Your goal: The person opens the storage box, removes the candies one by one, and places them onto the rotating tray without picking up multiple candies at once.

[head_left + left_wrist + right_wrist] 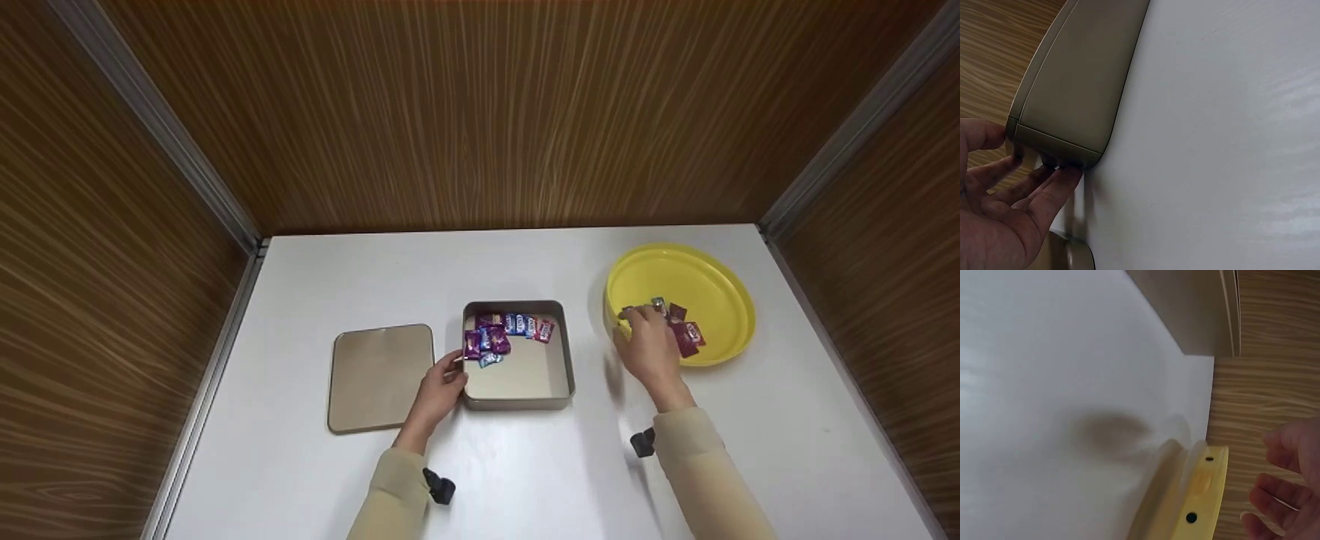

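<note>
A square tan tin box [517, 401] holds several small wrapped sweets [491, 341], purple, blue and red, gathered toward its back and left. At its left wall, my left hand [439, 394] holds the box, thumb at the rim and fingertips low on the outside. In the left wrist view this hand [1010, 208] shows its fingers bent against the wall. My right hand [649, 345] hovers over the near left edge of a yellow round tray [720, 300]. Beside its fingers lie several wrapped sweets [686, 337]. In the right wrist view, its thumb and fingers [1280, 495] are apart.
A flat tan square lid [381, 379] lies on the white table [517, 465] left of the tin box. Wood-grain panels [510, 112] stand behind the table and along both sides.
</note>
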Tool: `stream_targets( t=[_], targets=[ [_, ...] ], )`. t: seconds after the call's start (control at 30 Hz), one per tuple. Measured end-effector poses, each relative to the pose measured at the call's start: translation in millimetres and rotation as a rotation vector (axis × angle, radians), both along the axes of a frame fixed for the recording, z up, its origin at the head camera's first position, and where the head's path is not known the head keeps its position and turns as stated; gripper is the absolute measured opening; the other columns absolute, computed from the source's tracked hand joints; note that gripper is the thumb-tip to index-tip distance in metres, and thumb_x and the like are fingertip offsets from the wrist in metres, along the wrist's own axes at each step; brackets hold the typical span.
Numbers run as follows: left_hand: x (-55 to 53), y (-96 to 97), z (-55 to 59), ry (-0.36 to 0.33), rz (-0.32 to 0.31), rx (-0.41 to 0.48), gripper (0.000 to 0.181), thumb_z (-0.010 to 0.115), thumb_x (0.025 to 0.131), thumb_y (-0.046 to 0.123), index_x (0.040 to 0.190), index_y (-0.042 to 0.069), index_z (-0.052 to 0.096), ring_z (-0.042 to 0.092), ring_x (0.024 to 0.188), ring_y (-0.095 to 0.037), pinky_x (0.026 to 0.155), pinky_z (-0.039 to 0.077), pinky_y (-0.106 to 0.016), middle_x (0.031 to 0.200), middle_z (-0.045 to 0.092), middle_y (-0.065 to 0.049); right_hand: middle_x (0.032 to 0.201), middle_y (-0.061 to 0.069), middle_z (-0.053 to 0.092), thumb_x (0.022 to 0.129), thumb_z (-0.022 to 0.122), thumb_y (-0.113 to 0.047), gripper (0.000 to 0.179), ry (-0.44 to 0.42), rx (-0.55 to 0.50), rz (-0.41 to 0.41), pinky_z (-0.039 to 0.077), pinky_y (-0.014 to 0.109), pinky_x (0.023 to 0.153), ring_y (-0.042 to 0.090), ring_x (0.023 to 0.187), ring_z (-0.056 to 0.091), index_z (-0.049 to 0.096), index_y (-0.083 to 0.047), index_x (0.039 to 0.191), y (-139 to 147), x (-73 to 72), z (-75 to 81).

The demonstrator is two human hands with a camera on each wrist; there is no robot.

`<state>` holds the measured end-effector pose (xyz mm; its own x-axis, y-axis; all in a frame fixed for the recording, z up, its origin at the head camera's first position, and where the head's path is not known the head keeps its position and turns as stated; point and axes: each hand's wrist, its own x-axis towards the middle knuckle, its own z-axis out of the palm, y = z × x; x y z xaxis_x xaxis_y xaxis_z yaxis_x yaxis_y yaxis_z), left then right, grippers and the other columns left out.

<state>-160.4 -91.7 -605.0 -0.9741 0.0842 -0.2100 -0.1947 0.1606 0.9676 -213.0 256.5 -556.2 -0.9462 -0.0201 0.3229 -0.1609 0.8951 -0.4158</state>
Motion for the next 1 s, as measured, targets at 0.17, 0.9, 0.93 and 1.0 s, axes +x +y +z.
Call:
stream_targets(
  t=[0.17,0.9,0.93,1.0],
  targets=[
    [-0.9,0.4,-0.1,0.001,-0.005,0.004,0.048,0.052,0.098,0.002,0.145,-0.005,0.041,0.053,0.122,-0.037,0.097,0.048,-0.038,0.132,0.052,-0.027,0.111,0.021,0.062,0.085,0.074,-0.011,0.023,-0.031,-0.016,0.075,0.047,0.054,0.087,0.041,0.103,0.058,0.069,0.000,0.105,-28.2,5.0,5.4],
    [0.6,1.0,0.2,0.019,0.006,0.025,0.048,0.050,0.098,0.000,0.144,-0.006,0.041,0.052,0.123,-0.040,0.098,0.047,-0.042,0.132,0.051,-0.029,0.109,0.013,0.064,0.084,0.078,-0.017,0.034,-0.171,0.135,0.440,0.052,0.046,0.085,0.032,0.098,0.063,0.069,-0.003,0.114,-135.1,11.6,-1.6],
    [0.9,1.0,0.4,0.021,0.007,0.021,0.047,0.050,0.098,0.000,0.144,-0.006,0.042,0.052,0.123,-0.040,0.099,0.047,-0.042,0.132,0.052,-0.028,0.107,0.013,0.065,0.084,0.078,-0.016,0.034,-0.169,0.138,0.453,0.052,0.046,0.084,0.032,0.096,0.063,0.068,-0.002,0.113,-136.7,11.6,-3.6],
    [1.0,1.1,0.0,0.025,0.009,0.018,0.047,0.051,0.097,0.000,0.143,-0.006,0.042,0.052,0.122,-0.040,0.098,0.047,-0.042,0.132,0.052,-0.028,0.106,0.014,0.065,0.084,0.077,-0.016,0.034,-0.170,0.142,0.469,0.052,0.045,0.083,0.032,0.094,0.063,0.068,-0.001,0.114,-139.7,11.1,-7.3]
  ],
)
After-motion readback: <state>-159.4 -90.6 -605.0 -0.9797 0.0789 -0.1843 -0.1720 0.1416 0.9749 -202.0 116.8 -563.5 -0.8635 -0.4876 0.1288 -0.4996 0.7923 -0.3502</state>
